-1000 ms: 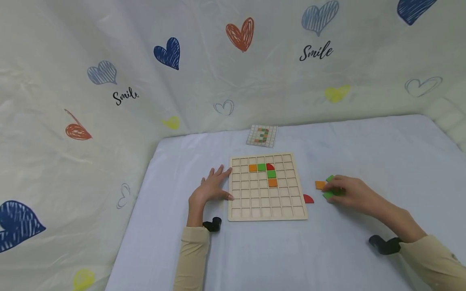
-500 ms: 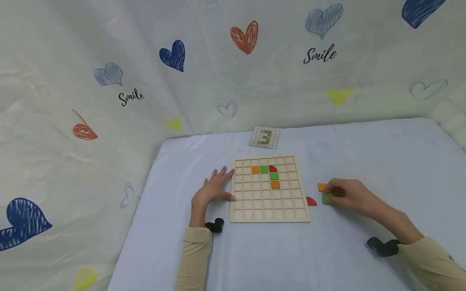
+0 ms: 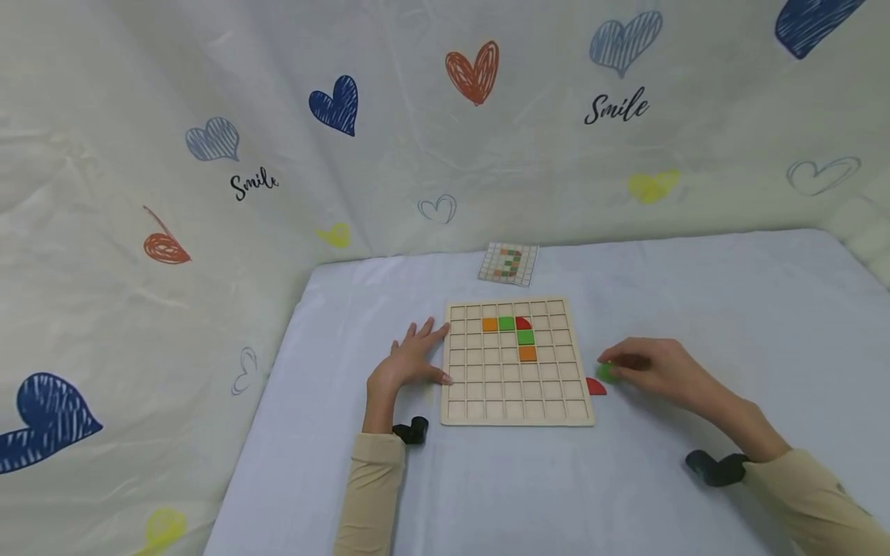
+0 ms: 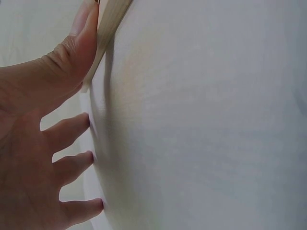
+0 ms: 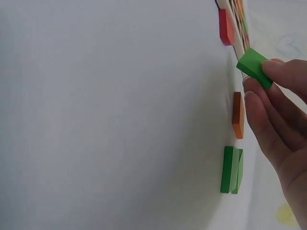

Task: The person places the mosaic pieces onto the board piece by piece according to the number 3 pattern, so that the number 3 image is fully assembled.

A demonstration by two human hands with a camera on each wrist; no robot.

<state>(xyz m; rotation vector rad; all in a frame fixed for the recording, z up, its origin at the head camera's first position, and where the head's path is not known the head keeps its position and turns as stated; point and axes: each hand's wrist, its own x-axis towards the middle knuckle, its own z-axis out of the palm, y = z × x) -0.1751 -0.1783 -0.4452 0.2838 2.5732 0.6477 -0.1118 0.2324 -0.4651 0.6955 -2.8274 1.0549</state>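
Observation:
A wooden grid board (image 3: pixel 480 392) lies on the white cloth. Set in it are orange (image 3: pixel 490 324), green (image 3: pixel 506 323) and red (image 3: pixel 524 323) pieces in a row, with a green and an orange square running down below the red one. My left hand (image 3: pixel 409 361) rests at the board's left edge, fingers spread and thumb at the side. To the right of the board, my right hand (image 3: pixel 657 369) pinches a green tile (image 5: pixel 252 64) between thumb and fingers, above the cloth. Near it lies a red quarter-round tile (image 3: pixel 596 387), close by the board's right edge.
In the right wrist view an orange tile (image 5: pixel 238 115) and two green tiles (image 5: pixel 230 170) lie on the cloth; the hand hides them in the head view. Behind the board is a printed pattern card (image 3: pixel 509 264). A curtain with hearts (image 3: pixel 473 73) hangs behind the table.
My right hand has picked a green tile out of the loose pieces and shifted left toward the board with it. My left hand stays at the board's edge. The head view has tilted slightly.

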